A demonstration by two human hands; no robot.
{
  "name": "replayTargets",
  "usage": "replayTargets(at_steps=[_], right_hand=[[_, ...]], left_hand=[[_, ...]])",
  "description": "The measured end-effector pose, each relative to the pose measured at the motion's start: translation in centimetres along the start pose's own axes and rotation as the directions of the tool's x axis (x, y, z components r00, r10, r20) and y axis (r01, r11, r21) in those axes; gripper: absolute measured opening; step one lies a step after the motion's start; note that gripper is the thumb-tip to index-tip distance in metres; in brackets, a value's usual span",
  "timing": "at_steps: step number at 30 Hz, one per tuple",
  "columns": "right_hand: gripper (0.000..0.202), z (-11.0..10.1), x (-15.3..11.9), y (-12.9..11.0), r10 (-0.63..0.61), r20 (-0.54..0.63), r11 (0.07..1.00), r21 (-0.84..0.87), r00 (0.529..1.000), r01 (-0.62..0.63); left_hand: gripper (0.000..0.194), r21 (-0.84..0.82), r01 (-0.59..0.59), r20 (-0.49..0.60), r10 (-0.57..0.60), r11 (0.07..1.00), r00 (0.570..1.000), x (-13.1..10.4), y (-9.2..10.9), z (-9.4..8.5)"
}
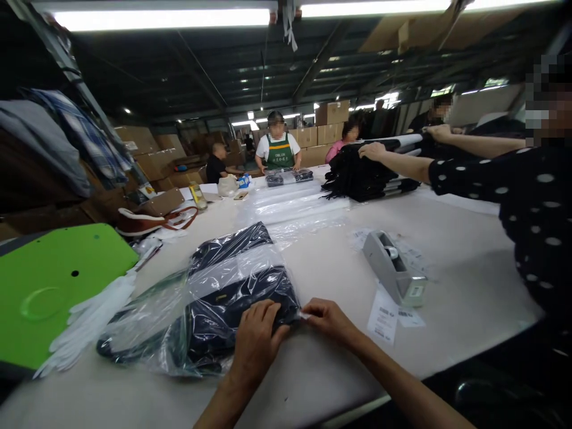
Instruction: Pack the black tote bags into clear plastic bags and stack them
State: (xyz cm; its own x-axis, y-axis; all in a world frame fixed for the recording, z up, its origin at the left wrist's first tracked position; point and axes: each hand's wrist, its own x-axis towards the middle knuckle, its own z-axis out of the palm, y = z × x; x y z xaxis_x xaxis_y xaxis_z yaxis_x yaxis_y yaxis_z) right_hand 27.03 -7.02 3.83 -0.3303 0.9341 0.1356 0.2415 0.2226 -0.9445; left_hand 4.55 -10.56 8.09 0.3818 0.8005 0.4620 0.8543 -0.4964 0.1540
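Left hand (pixel 258 333) lying palm down on near right corner of plastic bag (pixel 241 277); fingers bending slightly and keeping close together, thumb angling out rightward. Left forearm (pixel 226 399), bare, rising steeply toward same corner. Right hand (pixel 329 322) reaching in just right of bag, thumb and forefinger pinching its edge, knuckles bending. Right forearm (pixel 402 381), also bare, slanting in from lower right of bag. Both hands working near each other, not touching.

The left hand (pixel 259 328) and right hand (pixel 328 319) are bare, with slender fingers. Both forearms are bare and slim as far as they show, each tapering towards the wrist. Nail details are too small to tell.
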Motion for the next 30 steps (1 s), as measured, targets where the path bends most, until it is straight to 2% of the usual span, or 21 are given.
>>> replayTargets(at_steps=[3,5,7,9,10,12,15,18,20,25,28,30], right_hand=[[0.018,1.2,0.5,0.0,-0.111,-0.011,0.965,-0.240,0.994,0.106],[0.020,1.4,0.5,-0.2,-0.119,0.004,0.944,-0.309,0.993,0.115],[0.022,1.1,0.4,-0.7,-0.055,0.069,0.965,-0.254,0.996,0.070],[0.024,0.6,0.5,-1.3,0.073,0.132,0.976,-0.211,0.989,-0.044],[0.023,0.3,0.8,-1.7,0.141,0.120,0.965,-0.240,0.983,-0.110],[0.019,0.2,1.5,-2.2,0.231,0.011,0.911,-0.354,0.973,-0.213],[0.011,0.5,2.9,-2.7,0.228,-0.152,0.834,-0.479,0.962,-0.273],[0.021,1.1,3.7,-2.8,0.228,-0.209,0.807,-0.505,0.951,-0.305],[0.024,1.3,3.8,-2.7,0.238,-0.215,0.808,-0.497,0.947,-0.316],[0.003,1.3,3.8,-2.6,0.309,-0.142,0.863,-0.373,0.940,-0.340],[0.003,1.1,3.7,-2.8,0.373,-0.076,0.898,-0.220,0.925,-0.380],[0.016,0.8,3.3,-3.3,0.388,-0.022,0.916,-0.100,0.922,-0.388]], left_hand=[[0.030,0.044,0.049,0.017,-0.050,0.998,0.999,1.2,0.4,1.7],[0.027,0.040,0.058,0.039,-0.059,0.998,0.997,1.3,0.2,2.1],[0.028,0.018,0.059,0.044,-0.060,0.998,0.997,1.1,0.0,2.2],[0.032,-0.007,0.058,0.040,-0.058,0.998,0.998,0.8,-0.1,2.2],[0.035,-0.019,0.056,0.038,-0.055,0.998,0.998,0.7,-0.1,2.2],[0.040,-0.036,0.055,0.038,-0.054,0.998,0.998,0.6,0.1,2.3],[0.041,-0.032,0.071,0.054,-0.070,0.997,0.996,0.7,0.4,2.7],[0.030,0.015,0.097,0.048,-0.098,0.995,0.994,0.8,0.7,3.5],[0.022,0.044,0.109,0.017,-0.110,0.993,0.994,0.9,0.8,4.0],[0.011,0.153,0.085,-0.071,-0.075,0.985,0.995,1.3,1.1,4.8],[0.015,0.206,0.014,-0.117,0.010,0.979,0.993,2.0,1.0,4.4],[0.015,0.214,-0.040,-0.153,0.074,0.976,0.985,2.5,0.6,3.5]])
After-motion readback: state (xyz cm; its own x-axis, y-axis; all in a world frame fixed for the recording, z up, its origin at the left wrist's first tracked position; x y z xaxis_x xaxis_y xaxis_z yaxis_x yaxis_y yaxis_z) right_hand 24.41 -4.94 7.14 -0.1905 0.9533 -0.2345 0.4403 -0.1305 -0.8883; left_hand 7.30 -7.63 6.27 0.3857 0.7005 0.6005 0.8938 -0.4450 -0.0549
